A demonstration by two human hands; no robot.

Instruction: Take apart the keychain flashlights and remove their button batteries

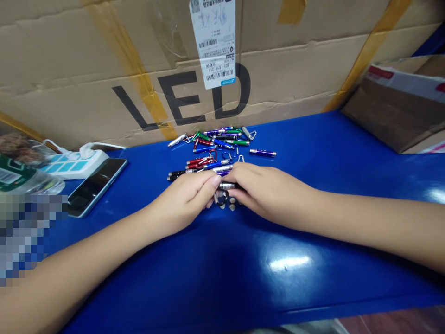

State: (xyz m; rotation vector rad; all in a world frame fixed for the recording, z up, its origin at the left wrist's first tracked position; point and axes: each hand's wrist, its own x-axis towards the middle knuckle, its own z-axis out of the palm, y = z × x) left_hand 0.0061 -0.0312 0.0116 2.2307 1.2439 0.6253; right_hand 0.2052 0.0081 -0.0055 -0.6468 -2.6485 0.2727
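Both my hands meet at mid-table, fingers closed around a small black keychain flashlight [227, 185] with a pale label. My left hand [191, 197] pinches at its left end, thumb on top; a black carabiner clip [221, 197] hangs by these fingertips. My right hand [266, 188] grips its right end, which disappears under the fingers. Just below lie a few silver button cells [232, 204] on the blue table [208, 278]. Beyond my fingers, a silver flashlight [222, 169] and a blue flashlight [217, 163] lie among others, partly hidden by my hands.
Several coloured flashlights with clips, one green [241, 143], are heaped farther back; a purple one [263, 153] lies apart. A large cardboard box [295, 65] stands behind. At left are a phone [97, 188], power strip [74, 163] and plastic bottle [21, 171]; at right, a paper bag [389, 106].
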